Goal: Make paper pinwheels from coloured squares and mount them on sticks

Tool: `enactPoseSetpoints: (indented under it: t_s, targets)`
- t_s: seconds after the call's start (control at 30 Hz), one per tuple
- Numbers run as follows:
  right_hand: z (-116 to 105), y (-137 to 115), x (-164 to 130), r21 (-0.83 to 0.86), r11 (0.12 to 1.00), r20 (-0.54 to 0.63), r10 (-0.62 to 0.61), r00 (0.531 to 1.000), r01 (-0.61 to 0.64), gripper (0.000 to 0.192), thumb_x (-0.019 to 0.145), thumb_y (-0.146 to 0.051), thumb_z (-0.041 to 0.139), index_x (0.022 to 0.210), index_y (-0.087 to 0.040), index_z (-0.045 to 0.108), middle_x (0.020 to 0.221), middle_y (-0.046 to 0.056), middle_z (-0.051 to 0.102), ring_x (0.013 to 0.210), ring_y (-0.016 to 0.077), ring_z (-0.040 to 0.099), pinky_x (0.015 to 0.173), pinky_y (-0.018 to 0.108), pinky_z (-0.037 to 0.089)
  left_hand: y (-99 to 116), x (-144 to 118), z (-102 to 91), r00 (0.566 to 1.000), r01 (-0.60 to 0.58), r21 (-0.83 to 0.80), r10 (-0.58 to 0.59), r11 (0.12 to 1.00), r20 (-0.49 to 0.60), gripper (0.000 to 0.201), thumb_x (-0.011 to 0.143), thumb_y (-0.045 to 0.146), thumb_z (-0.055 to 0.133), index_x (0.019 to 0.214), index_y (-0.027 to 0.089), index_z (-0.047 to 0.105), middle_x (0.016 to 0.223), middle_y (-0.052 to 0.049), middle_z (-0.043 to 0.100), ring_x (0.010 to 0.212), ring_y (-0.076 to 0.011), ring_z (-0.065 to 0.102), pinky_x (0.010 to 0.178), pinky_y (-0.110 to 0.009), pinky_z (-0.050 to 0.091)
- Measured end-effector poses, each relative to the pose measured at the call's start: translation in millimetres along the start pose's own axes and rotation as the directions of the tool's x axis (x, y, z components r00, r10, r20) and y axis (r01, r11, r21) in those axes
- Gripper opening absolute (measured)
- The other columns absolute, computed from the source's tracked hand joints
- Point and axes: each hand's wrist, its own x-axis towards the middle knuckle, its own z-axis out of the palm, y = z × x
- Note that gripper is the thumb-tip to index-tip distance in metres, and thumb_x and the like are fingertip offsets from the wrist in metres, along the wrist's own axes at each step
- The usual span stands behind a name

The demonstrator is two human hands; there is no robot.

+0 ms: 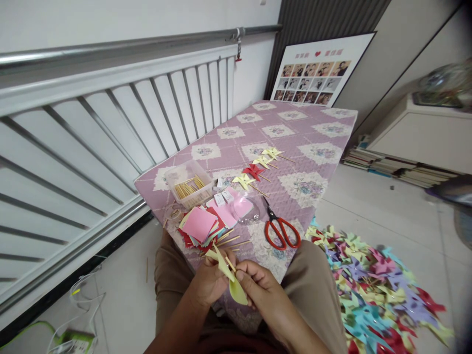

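Both left hand [208,283] and right hand [261,285] clamp fingers on one pale-yellow paper pinwheel [238,293] with thin wooden stick [230,264], so I judge joining, next needing steady alignment.

This looks like a home: a white radiator [155,118] lines the wall [147,19], a floral cloth [306,187] covers the worktop [278,130], a board [302,51] with 1 red heart [317,54] and 3 rows of photos [311,69] stands behind, and books [409,176] lie beneath white furniture [416,132].

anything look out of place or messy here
One thin stick lies alone on the floor, apart from those in the plastic box; it may have dropped. The paper stack looks askew, its edges poking out unevenly.
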Motion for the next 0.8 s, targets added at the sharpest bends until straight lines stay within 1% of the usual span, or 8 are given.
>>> enactPoseSetpoints:
  t_s: [0.1,0.2,0.37,0.43,0.53,0.67,0.8]
  targets:
    - [0.3,0.3,0.4,-0.002,1.000,0.006,-0.001,1.000,0.001,0.047,0.075,-0.066,0.065,0.071,-0.019,0.057,0.050,-0.008,0.043,0.045,0.0071,0.033,0.045,0.019,0.025,0.6,-0.9,1.4,1.000,-0.001,-0.002,0.001,1.000,-0.005,0.037,0.052,0.033,0.090,0.061,0.017,0.058,0.066,0.002,0.054,0.055,-0.0082,0.046,0.053,-0.022,0.037]
    - [0.2,0.4,0.2,-0.003,1.000,0.009,-0.004,1.000,0.005,0.047,0.075,-0.065,0.065,0.070,-0.019,0.057,0.051,-0.008,0.043,0.046,0.0075,0.033,0.045,0.020,0.025,0.3,-0.8,1.7,1.000,-0.023,-0.016,0.023,1.000,0.017,0.035,0.055,0.032,0.089,0.060,0.017,0.058,0.066,0.003,0.053,0.053,-0.0071,0.044,0.052,-0.021,0.036]
    - [-1.0,2.4,-0.8,-0.024,0.999,0.027,-0.023,0.999,0.023,0.046,0.077,-0.065,0.062,0.072,-0.019,0.056,0.053,-0.008,0.043,0.048,0.0080,0.032,0.047,0.020,0.026,-0.5,-1.0,1.8,1.000,-0.008,-0.036,0.008,0.999,0.007,0.036,0.053,0.029,0.090,0.061,0.017,0.058,0.067,0.003,0.054,0.055,-0.0081,0.047,0.054,-0.022,0.039]
    - [-1.5,3.4,-0.9,-0.051,0.997,0.032,-0.057,0.998,0.058,0.044,0.080,-0.063,0.060,0.073,-0.019,0.056,0.054,-0.008,0.043,0.049,0.0086,0.033,0.048,0.020,0.027,-0.8,-1.7,2.2,1.000,-0.010,-0.042,0.010,0.999,0.006,0.036,0.053,0.030,0.090,0.061,0.017,0.057,0.067,0.003,0.054,0.055,-0.0082,0.048,0.054,-0.022,0.040]
    - [-2.5,4.4,-1.0,-0.135,0.980,0.030,-0.142,0.989,0.145,0.038,0.086,-0.056,0.056,0.075,-0.019,0.057,0.057,-0.006,0.045,0.054,0.0100,0.037,0.051,0.021,0.030,-1.3,-2.8,3.2,1.000,-0.019,-0.055,0.020,0.998,0.021,0.035,0.056,0.030,0.089,0.062,0.017,0.057,0.068,0.003,0.054,0.057,-0.0082,0.049,0.055,-0.022,0.041]
    - [-4.7,5.8,-1.9,-0.279,0.926,0.051,-0.251,0.967,0.255,0.030,0.093,-0.042,0.050,0.074,-0.020,0.055,0.061,-0.005,0.047,0.057,0.0109,0.040,0.056,0.022,0.033,-1.0,-3.7,6.5,0.999,-0.029,-0.058,0.032,0.998,0.040,0.033,0.059,0.031,0.087,0.064,0.017,0.058,0.068,0.003,0.054,0.057,-0.0086,0.049,0.053,-0.022,0.039]
    - [-6.8,6.7,-3.0,-0.356,0.881,0.082,-0.301,0.950,0.310,0.026,0.096,-0.036,0.046,0.077,-0.019,0.056,0.065,-0.005,0.048,0.060,0.0111,0.041,0.058,0.022,0.034,1.6,-4.4,12.5,0.999,-0.046,-0.021,0.046,0.999,0.027,0.036,0.059,0.035,0.087,0.064,0.017,0.056,0.065,0.003,0.051,0.054,-0.0073,0.044,0.051,-0.021,0.036]
